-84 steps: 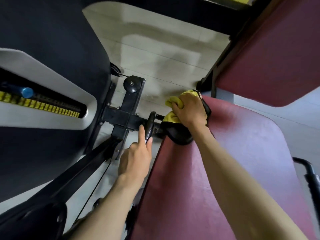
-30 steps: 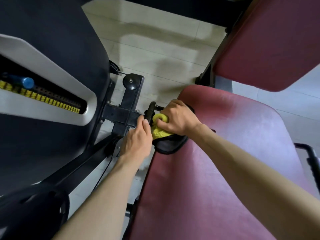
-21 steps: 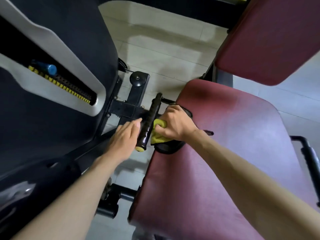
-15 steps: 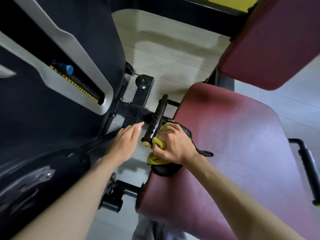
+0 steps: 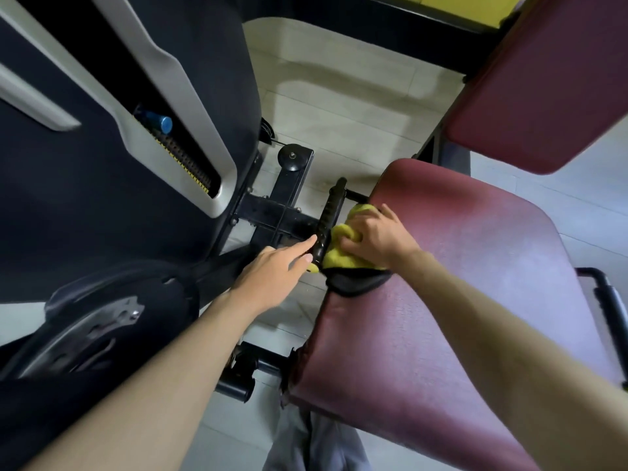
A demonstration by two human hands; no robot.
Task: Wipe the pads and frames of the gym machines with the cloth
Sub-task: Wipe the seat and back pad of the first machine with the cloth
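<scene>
Our left hand (image 5: 272, 270) lies flat and relaxed with its fingers straight. The fingertips touch the near side of the black handle (image 5: 328, 222), and the hand holds nothing. Left of it stands the weight-stack housing (image 5: 102, 198), smooth dark plastic with a grey moulded trim. Its slot shows yellow-marked plates and a blue selector pin (image 5: 159, 122). Between housing and handle runs the frame bracket (image 5: 282, 212), flat black bolted steel with a round pulley (image 5: 291, 158) at its far end. The handle itself is a ribbed rubber cylinder.

Just right of it is the yellow cloth (image 5: 336, 253), soft, nubbly and bunched, pressed against the handle's side. Our right hand (image 5: 377, 239) grips it, fingers curled into its folds. Further right spreads the seat pad (image 5: 458, 300), maroon vinyl with a fine crackled grain and rounded corners, its near-left corner looking frayed. The matching back pad (image 5: 550, 79) sits beyond it, and a far handle (image 5: 608, 300) is at the right edge.

We judge ourselves partway through this machine, with the near handle being wiped. Nothing shows whether the pads are done. The bracket and far handle look likely to remain.
</scene>
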